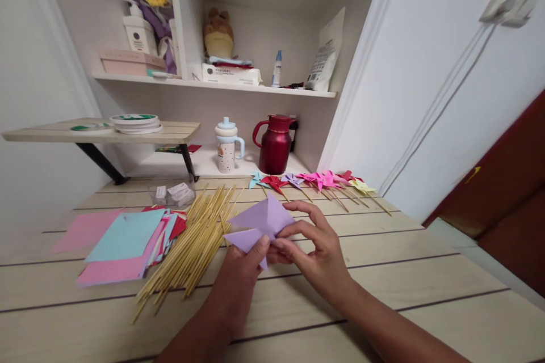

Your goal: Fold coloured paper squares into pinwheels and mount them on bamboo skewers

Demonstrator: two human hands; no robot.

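I have both hands pinched on the folded purple paper [263,222]: my left hand [238,283] closes thumb and fingertips on its lower left flap, and my right hand [317,249] nips the near corner between thumb and forefinger, the other fingers spread above the sheet. The paper is held just over the table [383,272], in front of me at mid-board, its flaps lifted so the creases stay free of the wood, which I judge is why it is held up rather than pressed flat.

The table is the largest thing here, pale planks running left to right; the near and right parts are bare, so there is room to swing either wrist that way. Behind it stand a shelf [213,85] and a small side ledge [106,133] well apart from my hands.

On the left lies a stack of coloured sheets [123,244], fanned out within reach, and just beside it a heap of bamboo sticks [191,244], whose upper ends run close to the paper (the tightest spot for my left hand). Along the far edge a row of finished pinwheels [319,180] is laid out of the way. A red jug [275,144] and a lidded cup [226,150] stand further back, and a small clear box [172,193] sits above the sheets.
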